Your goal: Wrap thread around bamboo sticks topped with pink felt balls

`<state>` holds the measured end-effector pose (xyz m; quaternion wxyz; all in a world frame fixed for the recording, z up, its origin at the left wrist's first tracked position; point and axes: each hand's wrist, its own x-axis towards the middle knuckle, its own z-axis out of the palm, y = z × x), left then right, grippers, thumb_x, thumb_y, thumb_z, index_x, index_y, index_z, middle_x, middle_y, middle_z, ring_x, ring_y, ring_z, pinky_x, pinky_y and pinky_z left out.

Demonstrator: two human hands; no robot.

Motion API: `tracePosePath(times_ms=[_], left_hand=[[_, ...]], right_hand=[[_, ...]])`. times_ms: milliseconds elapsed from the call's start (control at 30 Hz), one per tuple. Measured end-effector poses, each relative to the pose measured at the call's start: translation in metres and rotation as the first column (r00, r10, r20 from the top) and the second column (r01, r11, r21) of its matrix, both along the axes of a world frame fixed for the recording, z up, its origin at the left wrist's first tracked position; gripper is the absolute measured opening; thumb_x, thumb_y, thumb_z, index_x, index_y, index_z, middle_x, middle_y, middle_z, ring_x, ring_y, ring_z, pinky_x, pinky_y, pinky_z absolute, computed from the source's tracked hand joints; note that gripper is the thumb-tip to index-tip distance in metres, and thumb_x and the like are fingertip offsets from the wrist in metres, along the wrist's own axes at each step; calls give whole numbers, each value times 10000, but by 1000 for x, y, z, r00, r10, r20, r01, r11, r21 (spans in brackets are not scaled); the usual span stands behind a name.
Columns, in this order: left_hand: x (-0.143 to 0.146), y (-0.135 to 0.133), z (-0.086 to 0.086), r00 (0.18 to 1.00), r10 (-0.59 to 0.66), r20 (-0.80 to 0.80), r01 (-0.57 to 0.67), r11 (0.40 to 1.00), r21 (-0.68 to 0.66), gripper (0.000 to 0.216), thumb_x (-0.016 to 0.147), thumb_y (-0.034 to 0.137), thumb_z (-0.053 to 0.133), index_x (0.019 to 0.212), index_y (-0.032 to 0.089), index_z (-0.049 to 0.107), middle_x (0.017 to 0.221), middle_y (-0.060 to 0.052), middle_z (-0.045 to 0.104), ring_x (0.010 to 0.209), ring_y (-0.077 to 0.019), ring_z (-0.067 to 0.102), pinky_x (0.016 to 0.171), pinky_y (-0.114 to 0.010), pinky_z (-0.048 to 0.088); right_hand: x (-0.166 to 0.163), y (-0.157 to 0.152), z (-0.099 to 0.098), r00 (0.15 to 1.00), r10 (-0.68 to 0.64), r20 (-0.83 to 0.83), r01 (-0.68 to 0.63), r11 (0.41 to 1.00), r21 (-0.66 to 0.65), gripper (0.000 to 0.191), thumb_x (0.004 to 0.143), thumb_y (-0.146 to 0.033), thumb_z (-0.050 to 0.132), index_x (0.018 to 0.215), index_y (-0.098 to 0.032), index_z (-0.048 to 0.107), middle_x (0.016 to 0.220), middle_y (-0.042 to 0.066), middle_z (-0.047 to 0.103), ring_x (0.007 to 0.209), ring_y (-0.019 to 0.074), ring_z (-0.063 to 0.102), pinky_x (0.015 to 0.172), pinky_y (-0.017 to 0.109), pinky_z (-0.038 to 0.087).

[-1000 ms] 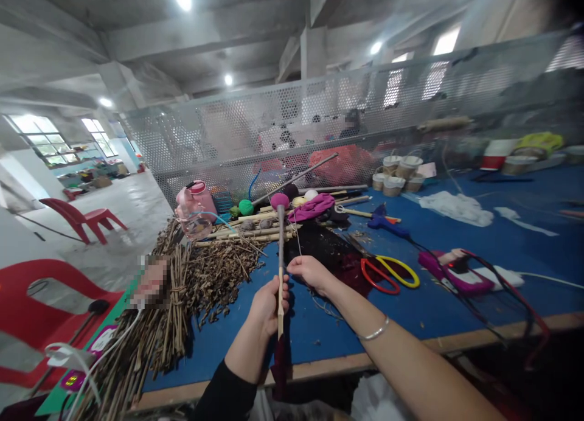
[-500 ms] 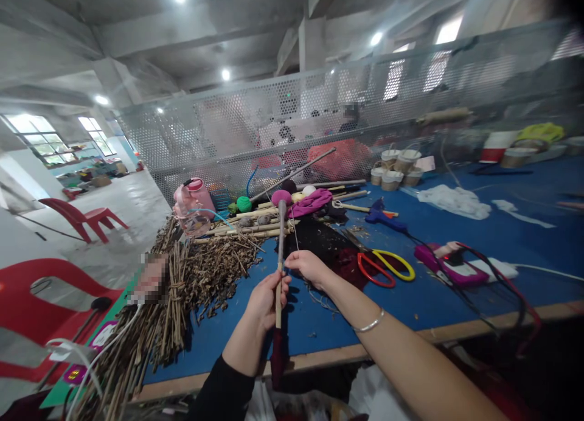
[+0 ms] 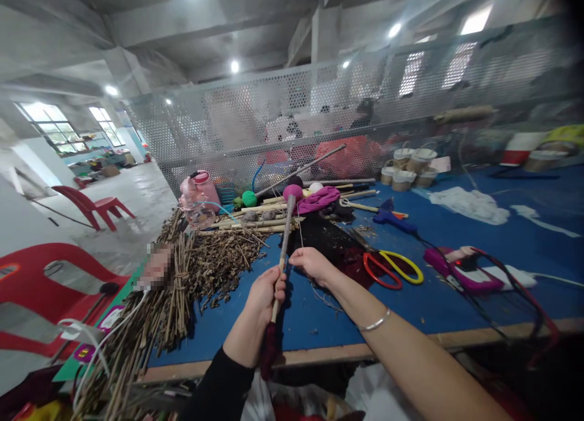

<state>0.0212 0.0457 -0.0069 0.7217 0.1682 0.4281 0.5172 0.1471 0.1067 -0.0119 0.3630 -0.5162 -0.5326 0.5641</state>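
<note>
My left hand (image 3: 263, 296) is closed round a thin wooden stick (image 3: 286, 236) that points away from me over the blue table (image 3: 319, 323). A dark red wrapping (image 3: 269, 351) covers the stick's near end below my fist. My right hand (image 3: 311, 264) pinches a thin thread (image 3: 298, 233) right beside the stick, just past my left hand. A silver bangle sits on my right wrist.
A heap of dry twigs and stalks (image 3: 182, 281) lies at the left. Beyond it are a pink jug (image 3: 198, 197), yarn balls (image 3: 249, 198), loose sticks, red and yellow scissors (image 3: 392, 267), a blue glue gun (image 3: 395, 219), cups (image 3: 408, 168), a mesh fence and red chairs (image 3: 93, 205).
The stick has tilted a little to the right and my hands have shifted slightly with it. The camera view has moved a bit to the left.
</note>
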Motion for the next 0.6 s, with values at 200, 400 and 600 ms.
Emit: tracePosePath(times_ms=[200, 400, 600], left_hand=[[0, -3, 2, 1000, -15, 26, 15, 1000, -14, 80, 849, 155, 444, 810, 112, 500, 596, 36, 425, 337, 19, 299, 273, -69, 174], [-1, 0, -4, 999, -40, 18, 40, 998, -53, 121, 791, 165, 559, 699, 100, 515, 515, 42, 438, 312, 13, 334, 270, -71, 243], [1, -5, 8, 989, -71, 130, 91, 983, -158, 176, 849, 225, 480, 813, 77, 570, 609, -27, 564, 424, -41, 524, 377, -106, 432]], right_hand=[[0, 2, -6, 1000, -21, -7, 21, 999, 34, 74, 586, -181, 588, 545, -137, 546, 403, -62, 426, 404, 56, 322, 428, 209, 221], [5, -1, -2, 997, 39, -62, -41, 999, -29, 84, 626, -203, 569, 599, -149, 510, 369, -92, 354, 331, 33, 221, 370, 201, 142], [8, -2, 0, 953, 219, -211, -254, 955, -154, 190, 677, -325, 594, 693, -172, 482, 403, -119, 271, 326, 26, 131, 337, 180, 70]])
